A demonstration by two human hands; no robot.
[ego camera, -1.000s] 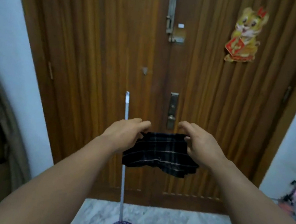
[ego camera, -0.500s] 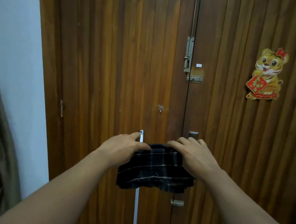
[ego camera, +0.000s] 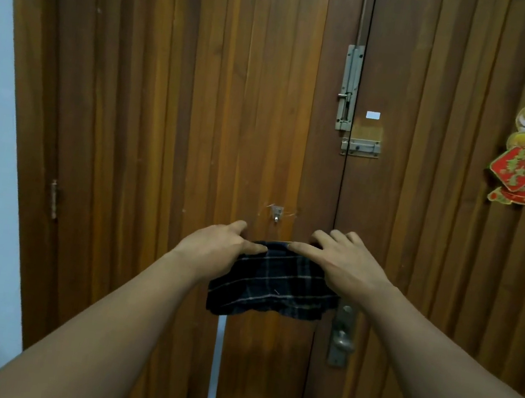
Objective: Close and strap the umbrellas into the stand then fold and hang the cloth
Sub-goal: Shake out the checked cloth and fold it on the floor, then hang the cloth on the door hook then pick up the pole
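1. Just below the hook (ego camera: 276, 214), both hands pinch the folded cloth (ego camera: 273, 283) along its top edge: the left hand (ego camera: 214, 247) clamps the left corner between thumb and fingers, and the right hand (ego camera: 342, 264) lies thumb-forward over the right corner, its other fingers spread towards the door (ego camera: 171, 120).
2. Change since a second ago: the cloth has come up. It hung level with the door handle (ego camera: 341, 336) then; now its top edge sits close under the hook, and the handle shows beneath its lower right corner.
3. The view has lifted too, so the floor and the broom head have gone and only a pale strip of broom pole (ego camera: 216, 359) shows below the cloth, straight down from the hook.
4. Reading that: folding looks done and the hanging is on, with a short lift left to the hook.
5. Materials: the cloth is dark, soft plaid with thin pale lines, doubled over, its lower hem sagging and slightly ragged.
6. The hook is a small metal one on a square plate, scratches around it.
7. Around the hook, the door is ribbed, varnished brown wood.
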